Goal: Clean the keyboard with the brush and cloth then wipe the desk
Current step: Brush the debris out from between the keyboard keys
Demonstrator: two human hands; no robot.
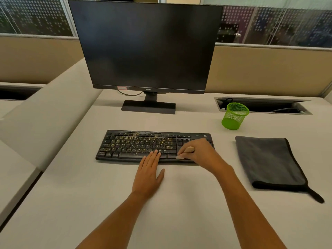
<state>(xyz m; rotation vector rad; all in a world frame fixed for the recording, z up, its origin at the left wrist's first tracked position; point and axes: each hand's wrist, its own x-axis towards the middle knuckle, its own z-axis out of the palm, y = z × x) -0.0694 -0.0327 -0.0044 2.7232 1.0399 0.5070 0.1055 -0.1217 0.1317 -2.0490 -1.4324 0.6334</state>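
A black keyboard [136,145] lies on the beige desk [179,203], its keys speckled with yellowish crumbs. My right hand [201,153] rests over the keyboard's right end, closed on a brush with a wooden handle [190,149]; pale bristles show at the keyboard's front edge. My left hand [150,174] lies flat, fingers together, with its fingertips on the keyboard's front edge near the space bar. A folded dark grey cloth [269,160] lies on the desk to the right of the keyboard.
A black monitor [145,45] stands behind the keyboard on its stand [148,106]. A green mesh cup [234,116] sits at the back right, before an open cable tray [264,106]. A padded divider [46,115] borders the desk's left side.
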